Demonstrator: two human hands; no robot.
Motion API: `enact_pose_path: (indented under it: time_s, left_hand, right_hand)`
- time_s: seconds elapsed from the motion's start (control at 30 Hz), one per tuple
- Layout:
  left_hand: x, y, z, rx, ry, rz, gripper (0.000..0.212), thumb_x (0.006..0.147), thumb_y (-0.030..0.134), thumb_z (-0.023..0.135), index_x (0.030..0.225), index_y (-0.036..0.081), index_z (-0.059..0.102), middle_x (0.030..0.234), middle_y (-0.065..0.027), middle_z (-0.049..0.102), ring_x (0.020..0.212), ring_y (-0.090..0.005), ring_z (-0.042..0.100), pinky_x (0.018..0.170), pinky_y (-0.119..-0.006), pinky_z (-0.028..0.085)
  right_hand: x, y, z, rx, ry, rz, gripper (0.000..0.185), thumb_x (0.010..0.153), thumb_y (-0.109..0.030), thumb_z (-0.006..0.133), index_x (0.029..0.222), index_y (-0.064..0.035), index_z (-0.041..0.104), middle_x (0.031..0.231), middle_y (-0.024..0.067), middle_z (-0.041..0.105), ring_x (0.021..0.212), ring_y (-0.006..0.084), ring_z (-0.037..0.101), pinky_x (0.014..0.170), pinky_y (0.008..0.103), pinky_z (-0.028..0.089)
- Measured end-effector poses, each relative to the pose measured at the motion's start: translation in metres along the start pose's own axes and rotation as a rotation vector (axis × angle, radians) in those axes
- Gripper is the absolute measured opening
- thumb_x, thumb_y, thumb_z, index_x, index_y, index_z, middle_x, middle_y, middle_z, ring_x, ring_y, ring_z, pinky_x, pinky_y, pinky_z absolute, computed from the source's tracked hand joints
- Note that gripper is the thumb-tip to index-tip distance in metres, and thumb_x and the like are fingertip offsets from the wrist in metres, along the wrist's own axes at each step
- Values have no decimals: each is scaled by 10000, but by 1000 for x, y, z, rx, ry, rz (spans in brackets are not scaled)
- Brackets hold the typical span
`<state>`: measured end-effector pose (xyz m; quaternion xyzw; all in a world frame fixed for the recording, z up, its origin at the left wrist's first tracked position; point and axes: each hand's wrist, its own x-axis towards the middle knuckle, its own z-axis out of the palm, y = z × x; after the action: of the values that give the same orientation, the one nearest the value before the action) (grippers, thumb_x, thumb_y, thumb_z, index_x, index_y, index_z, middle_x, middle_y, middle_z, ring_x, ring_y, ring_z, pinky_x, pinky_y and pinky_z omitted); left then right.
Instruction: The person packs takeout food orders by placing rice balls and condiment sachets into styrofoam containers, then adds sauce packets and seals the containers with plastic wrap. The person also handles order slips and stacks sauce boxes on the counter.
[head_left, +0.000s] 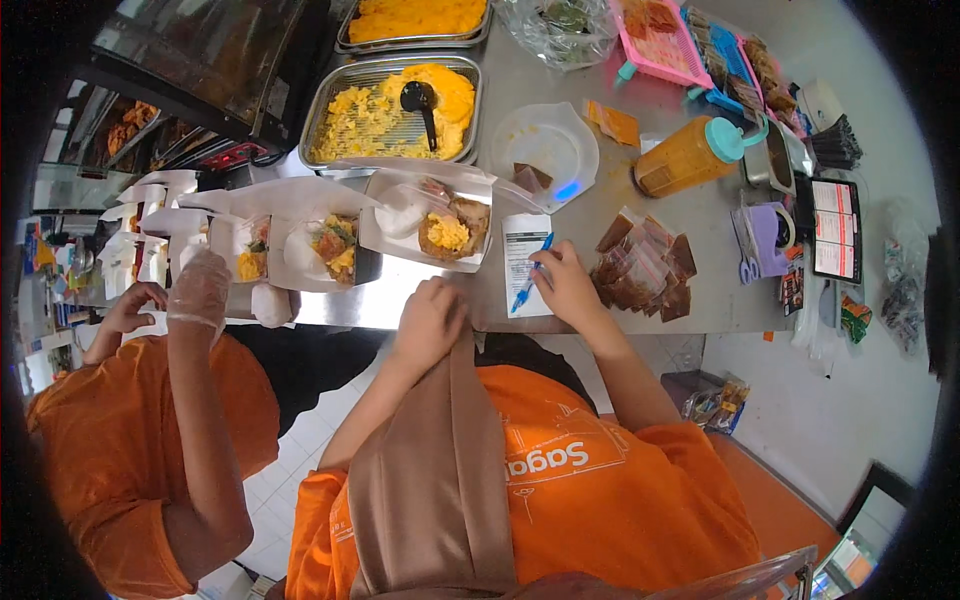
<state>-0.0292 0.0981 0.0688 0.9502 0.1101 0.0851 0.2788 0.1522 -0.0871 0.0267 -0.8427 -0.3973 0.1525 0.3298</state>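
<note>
My right hand (564, 283) holds a blue pen (534, 271) over a printed paper slip (519, 241) on the steel counter. My left hand (430, 321) rests at the counter's front edge with fingers curled; whether it grips the brown cloth just beneath it is unclear. Beyond that hand lies an open paper food box (478, 264) with rice, a brown piece of food and scrambled egg. Small sachets of dark sauce (643, 271) are heaped right of my right hand. Behind the slip stands a white plate (511, 127) with one sachet on it.
Metal trays (306, 135) of yellow egg stand behind the boxes, one with a black ladle (418, 97). A squeeze bottle (679, 161) of orange sauce lies tilted at right, near scissors (746, 259) and a tablet (836, 231). A co-worker's gloved hand (201, 289) reaches among more boxes at left.
</note>
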Motion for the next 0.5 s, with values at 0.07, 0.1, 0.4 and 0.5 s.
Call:
enact_pose_path:
  time_s: [0.07, 0.1, 0.4, 0.5]
  left_hand:
    - [-2, -7, 0, -150, 96, -284, 151, 873, 120, 639, 968, 2, 635, 895, -139, 646, 769, -226, 620, 691, -313, 475]
    - [-4, -13, -2, -221, 150, -427, 146, 880, 125, 639, 949, -3, 639, 853, -126, 655, 733, -207, 625, 663, -307, 471]
    - [-23, -76, -29, -840, 156, -978, 612, 975, 380, 515, 1407, -33, 384, 1261, -159, 561, 1038, -232, 609, 824, -328, 485]
    - [-29, -71, -35, -950, 172, -941, 711, 979, 481, 464, 1492, 31, 269, 1421, -165, 429, 1228, -256, 511, 985, -365, 413]
  right_hand:
    - [3, -9, 2, -50, 147, -56, 266, 890, -182, 633, 1105, -25, 621, 904, 164, 564, 818, 343, 602, 753, 404, 493]
    - [9, -20, 3, 23, 70, 49, 288, 903, -198, 621, 1113, -3, 597, 849, 158, 584, 754, 326, 611, 700, 397, 501]
    - [59, -62, 57, 542, -336, 471, 510, 938, -78, 377, 1411, 68, 256, 662, 164, 629, 478, 215, 613, 420, 318, 519]
    - [30, -89, 20, 638, -223, 502, 525, 937, -64, 359, 1434, 43, 227, 660, 168, 623, 481, 220, 617, 417, 322, 518]
